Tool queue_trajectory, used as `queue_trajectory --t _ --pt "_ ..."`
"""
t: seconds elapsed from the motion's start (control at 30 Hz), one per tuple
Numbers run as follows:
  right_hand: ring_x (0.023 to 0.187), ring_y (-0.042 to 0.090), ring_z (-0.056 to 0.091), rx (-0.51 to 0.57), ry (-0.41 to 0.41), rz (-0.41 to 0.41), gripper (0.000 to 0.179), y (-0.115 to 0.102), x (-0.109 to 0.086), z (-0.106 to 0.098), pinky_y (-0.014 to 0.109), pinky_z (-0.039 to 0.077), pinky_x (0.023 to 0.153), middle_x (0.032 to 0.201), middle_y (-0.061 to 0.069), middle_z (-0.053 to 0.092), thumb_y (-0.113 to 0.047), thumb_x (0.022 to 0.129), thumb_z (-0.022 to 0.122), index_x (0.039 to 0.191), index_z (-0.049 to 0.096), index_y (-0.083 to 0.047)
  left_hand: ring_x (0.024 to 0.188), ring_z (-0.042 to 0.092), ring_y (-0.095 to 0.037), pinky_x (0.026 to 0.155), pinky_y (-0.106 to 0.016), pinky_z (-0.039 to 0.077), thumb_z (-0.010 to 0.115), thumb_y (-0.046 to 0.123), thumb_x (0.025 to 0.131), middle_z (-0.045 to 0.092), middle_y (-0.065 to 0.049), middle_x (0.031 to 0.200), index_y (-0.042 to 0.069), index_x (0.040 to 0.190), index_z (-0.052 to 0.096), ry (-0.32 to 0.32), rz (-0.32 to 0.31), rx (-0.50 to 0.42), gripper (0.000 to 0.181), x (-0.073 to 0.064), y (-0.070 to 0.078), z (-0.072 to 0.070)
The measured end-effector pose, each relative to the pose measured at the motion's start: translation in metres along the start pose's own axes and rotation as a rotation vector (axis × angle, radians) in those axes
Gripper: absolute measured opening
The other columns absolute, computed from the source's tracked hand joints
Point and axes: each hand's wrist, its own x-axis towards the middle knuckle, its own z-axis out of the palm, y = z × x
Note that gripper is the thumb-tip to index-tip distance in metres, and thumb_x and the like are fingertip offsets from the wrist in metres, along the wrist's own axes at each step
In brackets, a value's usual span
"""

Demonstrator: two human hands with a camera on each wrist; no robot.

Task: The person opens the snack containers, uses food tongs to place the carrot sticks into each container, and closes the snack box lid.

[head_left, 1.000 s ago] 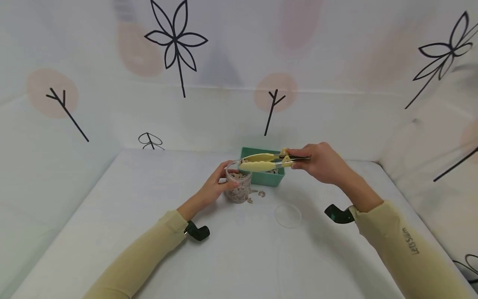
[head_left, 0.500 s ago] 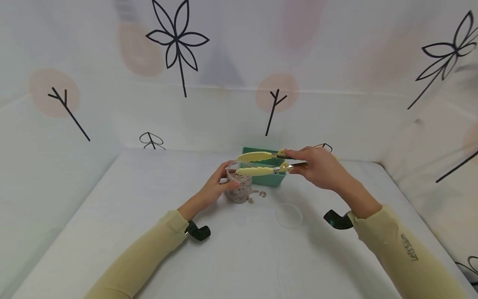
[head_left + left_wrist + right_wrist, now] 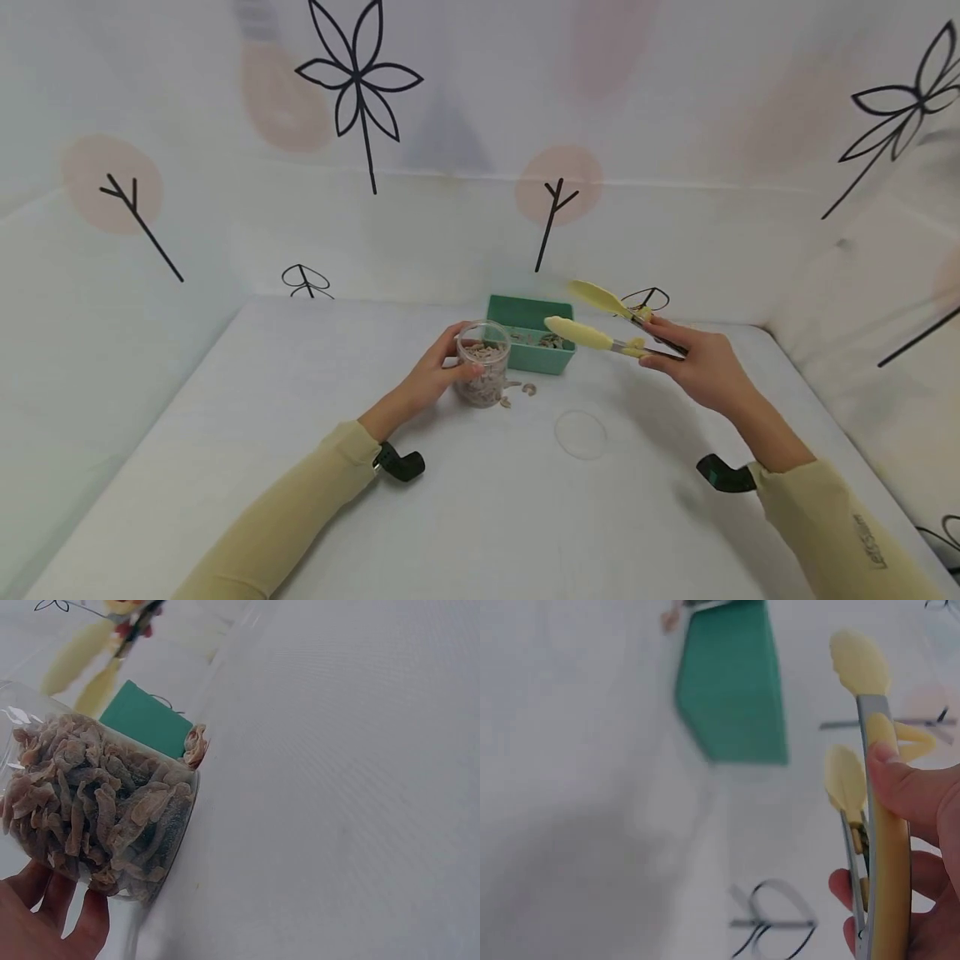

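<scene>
My left hand (image 3: 429,382) grips a clear jar (image 3: 483,385) that stands on the table, with its mouth uncovered. Pale brownish dried strips (image 3: 97,802) fill much of the jar. A pair of tongs (image 3: 588,335) with yellow tips is in my right hand (image 3: 701,367), held in the air to the right of a green box (image 3: 542,358). The tongs' tips stand apart with nothing between them. Inside the box, behind and right of the jar, lie some similar pieces (image 3: 553,341).
A few loose pieces (image 3: 529,389) lie on the white tablecloth (image 3: 450,517) beside the jar. In front of the box rests a round clear lid (image 3: 581,434). A patterned cloth wall (image 3: 450,233) rises behind the table.
My right hand has drawn the tongs from above the jar to the right, past the box, and their tips have spread wider. The left hand keeps its hold on the jar.
</scene>
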Motion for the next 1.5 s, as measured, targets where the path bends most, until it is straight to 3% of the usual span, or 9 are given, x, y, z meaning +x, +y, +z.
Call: queue_trajectory --t 0.3,0.6,0.8,0.97,1.1,1.2,1.27,1.37,1.5 --pt "0.124 0.059 0.042 -0.076 -0.029 0.166 0.068 0.061 -0.038 0.019 0.068 0.038 0.091 0.14 0.03 0.048 -0.035 0.088 0.077 0.135 0.055 0.008 0.124 0.045 -0.03 0.101 -0.055 0.039 0.066 0.02 0.096 0.051 -0.015 0.138 0.02 0.153 0.032 -0.009 -0.001 -0.001 0.067 -0.001 -0.001 0.001" --pt "0.129 0.06 0.035 -0.066 -0.08 0.278 0.078 0.08 -0.046 0.031 0.069 0.033 0.096 0.146 0.028 0.04 -0.042 0.08 0.082 0.134 0.055 0.008 0.128 0.043 -0.031 0.101 -0.056 0.039 0.063 0.015 0.098 0.048 -0.017 0.141 0.019 0.157 0.026 -0.021 -0.037 0.009 0.07 -0.002 0.006 -0.001" --pt "0.131 0.06 0.032 -0.087 -0.128 0.32 0.079 0.078 -0.046 0.033 0.07 0.031 0.098 0.149 0.028 0.035 -0.042 0.079 0.082 0.136 0.055 0.005 0.127 0.044 -0.03 0.103 -0.055 0.039 0.064 0.018 0.098 0.049 -0.014 0.139 0.022 0.156 0.028 -0.007 -0.039 0.006 0.068 -0.001 0.0 -0.001" --pt "0.124 0.059 0.039 -0.067 -0.142 0.327 0.085 0.074 -0.051 0.022 0.066 0.04 0.09 0.142 0.039 0.039 -0.049 0.085 0.076 0.145 0.045 0.004 0.127 0.046 -0.029 0.102 -0.053 0.041 0.067 0.021 0.097 0.051 -0.012 0.138 0.023 0.155 0.03 0.0 -0.045 0.036 0.069 0.0 0.001 -0.002" --pt "0.11 0.047 0.054 -0.036 0.032 0.319 0.063 0.069 -0.054 0.017 0.047 0.049 0.079 0.124 0.034 0.059 -0.04 0.094 0.069 0.138 0.055 0.003 0.127 0.046 -0.028 0.104 -0.05 0.041 0.068 0.023 0.096 0.051 -0.012 0.137 0.023 0.155 0.031 0.001 -0.041 0.062 0.069 0.001 0.002 -0.002" --pt "0.089 0.027 0.063 0.02 0.17 0.307 0.045 0.062 -0.054 0.017 0.029 0.046 0.066 0.1 0.023 0.072 -0.032 0.098 0.065 0.127 0.065 0.002 0.127 0.047 -0.028 0.104 -0.05 0.041 0.068 0.021 0.096 0.052 -0.012 0.136 0.022 0.155 0.031 0.003 -0.028 0.065 0.069 0.002 0.002 -0.002" --pt "0.073 0.018 0.061 0.083 0.199 0.311 0.041 0.053 -0.054 0.018 0.023 0.042 0.057 0.086 0.018 0.073 -0.032 0.098 0.065 0.123 0.068 0.001 0.126 0.047 -0.029 0.103 -0.05 0.041 0.068 0.02 0.096 0.053 -0.013 0.136 0.021 0.155 0.032 0.004 -0.024 0.066 0.07 0.002 0.002 -0.003" --pt "0.062 0.013 0.054 0.175 0.164 0.293 0.04 0.039 -0.052 0.022 0.023 0.041 0.05 0.073 0.011 0.066 -0.032 0.098 0.065 0.12 0.069 0.001 0.127 0.048 -0.028 0.103 -0.051 0.042 0.069 0.02 0.096 0.052 -0.012 0.137 0.022 0.155 0.032 0.005 -0.028 0.068 0.07 0.002 0.0 -0.003" --pt "0.065 0.015 0.049 0.263 0.046 0.257 0.04 0.021 -0.048 0.036 0.027 0.037 0.05 0.074 0.009 0.06 -0.033 0.098 0.066 0.121 0.07 -0.001 0.128 0.047 -0.028 0.103 -0.052 0.041 0.069 0.022 0.096 0.052 -0.012 0.137 0.023 0.155 0.032 0.008 -0.036 0.07 0.07 0.002 -0.002 -0.004"
